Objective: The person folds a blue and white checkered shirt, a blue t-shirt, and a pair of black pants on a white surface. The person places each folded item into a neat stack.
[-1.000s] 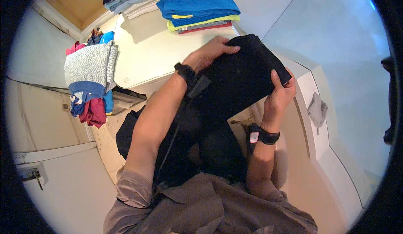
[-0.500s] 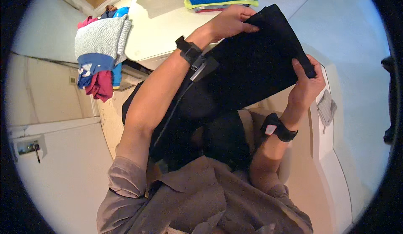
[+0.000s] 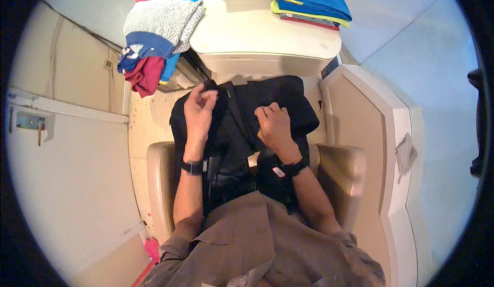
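Note:
A black garment (image 3: 290,94), probably trousers, lies spread over my dark-clad lap. Its exact outline blends into my own black clothing. At its left side my left hand (image 3: 199,109) pinches a bit of the black cloth, lifted slightly at the fingertips. My right hand (image 3: 272,125) rests on the garment's right part, fingers curled and closed on the fabric. Both wrists carry black straps.
Ahead stands a cream table (image 3: 242,37) with a stack of folded clothes (image 3: 311,1) at its right. A heap of clothes (image 3: 162,24) hangs at the left. Chair armrests (image 3: 162,184) flank me. A grey cloth (image 3: 405,153) hangs on the right-hand ledge.
The black garment has come down from its raised, stretched position at the upper right onto my lap. Both hands moved down and left, and the view has shifted to show more of the table.

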Demonstrator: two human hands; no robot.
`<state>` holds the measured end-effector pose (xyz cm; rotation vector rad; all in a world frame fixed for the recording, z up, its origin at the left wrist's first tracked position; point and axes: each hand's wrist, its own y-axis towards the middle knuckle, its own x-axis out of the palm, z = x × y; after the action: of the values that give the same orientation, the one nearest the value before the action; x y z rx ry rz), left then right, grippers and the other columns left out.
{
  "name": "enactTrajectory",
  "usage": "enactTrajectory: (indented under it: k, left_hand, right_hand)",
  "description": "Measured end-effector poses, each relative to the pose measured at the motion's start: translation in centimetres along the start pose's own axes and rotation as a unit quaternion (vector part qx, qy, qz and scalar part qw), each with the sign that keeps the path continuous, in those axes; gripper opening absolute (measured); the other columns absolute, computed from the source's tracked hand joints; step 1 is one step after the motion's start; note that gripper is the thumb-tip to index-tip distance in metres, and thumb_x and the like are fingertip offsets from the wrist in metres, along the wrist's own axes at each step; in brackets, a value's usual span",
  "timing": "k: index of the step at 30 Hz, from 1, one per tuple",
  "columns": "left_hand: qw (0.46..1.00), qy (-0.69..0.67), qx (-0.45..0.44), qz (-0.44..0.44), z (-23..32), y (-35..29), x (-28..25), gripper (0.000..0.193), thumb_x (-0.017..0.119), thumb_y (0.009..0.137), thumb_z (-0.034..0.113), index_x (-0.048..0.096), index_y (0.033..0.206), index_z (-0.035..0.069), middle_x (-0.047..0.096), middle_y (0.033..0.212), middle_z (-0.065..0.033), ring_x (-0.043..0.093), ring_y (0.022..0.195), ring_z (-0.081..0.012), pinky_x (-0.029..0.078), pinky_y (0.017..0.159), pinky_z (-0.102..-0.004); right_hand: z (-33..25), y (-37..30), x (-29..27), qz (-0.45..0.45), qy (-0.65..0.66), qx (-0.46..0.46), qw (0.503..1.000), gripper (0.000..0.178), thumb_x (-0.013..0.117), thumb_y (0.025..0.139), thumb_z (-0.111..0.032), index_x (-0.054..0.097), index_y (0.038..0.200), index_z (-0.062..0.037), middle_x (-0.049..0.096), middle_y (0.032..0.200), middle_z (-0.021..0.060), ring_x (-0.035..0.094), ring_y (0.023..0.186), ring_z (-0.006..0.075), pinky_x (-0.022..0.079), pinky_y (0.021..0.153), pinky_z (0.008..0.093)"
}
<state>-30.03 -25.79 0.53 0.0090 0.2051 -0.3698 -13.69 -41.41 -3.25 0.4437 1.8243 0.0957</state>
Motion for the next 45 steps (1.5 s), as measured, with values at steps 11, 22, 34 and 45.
enactTrajectory:
  k: [11, 22, 34, 45]
  left_hand:
    - [0.823, 0.492, 0.198, -0.204, -0.2, -12.7, 0.7, 0.081, 0.092, 0.055, 0.023, 0.065, 0.13, 0.012, 0.039, 0.153, -0.0218, 0.028, 0.146, -0.0467, 0.028, 0.115, -0.0656]
    - [0.814, 0.537, 0.176, -0.134, -1.4, -14.0, -1.2, 0.076, 0.081, 0.057, 0.008, 0.062, 0.13, 0.008, 0.047, 0.15, -0.018, 0.04, 0.14, -0.0459, 0.043, 0.107, -0.0579]
    - [0.805, 0.418, 0.393, -0.152, 2.5, -10.1, 0.4, 0.037, 0.072, 0.06, 0.0, 0.073, 0.097, 0.005, 0.072, 0.118, -0.0094, 0.069, 0.11, -0.0281, 0.057, 0.089, -0.0387]
    - [0.792, 0.521, 0.227, -0.224, -0.1, -13.9, -2.4, 0.047, 0.075, 0.061, -0.001, 0.073, 0.107, 0.004, 0.069, 0.126, -0.0119, 0.061, 0.124, -0.0317, 0.05, 0.1, -0.0444]
  right_hand:
    - [4.4, -2.6, -2.6, 0.045, 0.211, 0.215, 0.953, 0.037, 0.074, 0.075, 0.004, 0.057, 0.106, -0.0089, 0.071, 0.111, 0.0134, 0.065, 0.108, 0.0353, 0.052, 0.091, 0.0431]
    - [4.3, -4.1, -4.0, -0.002, -0.049, 0.087, 0.995, 0.061, 0.074, 0.06, -0.002, 0.067, 0.12, -0.0117, 0.05, 0.147, 0.0066, 0.034, 0.146, 0.0341, 0.024, 0.119, 0.0585]
    - [11.2, -6.9, -8.2, 0.287, 0.042, 0.346, 0.892, 0.028, 0.068, 0.077, -0.002, 0.06, 0.102, -0.0084, 0.068, 0.09, 0.0161, 0.067, 0.083, 0.0394, 0.05, 0.075, 0.0466]
    - [14.8, -2.9, -12.2, 0.501, 0.108, 0.385, 0.767, 0.021, 0.062, 0.086, -0.011, 0.07, 0.099, 0.0027, 0.073, 0.091, 0.0203, 0.069, 0.081, 0.0335, 0.053, 0.077, 0.0434]
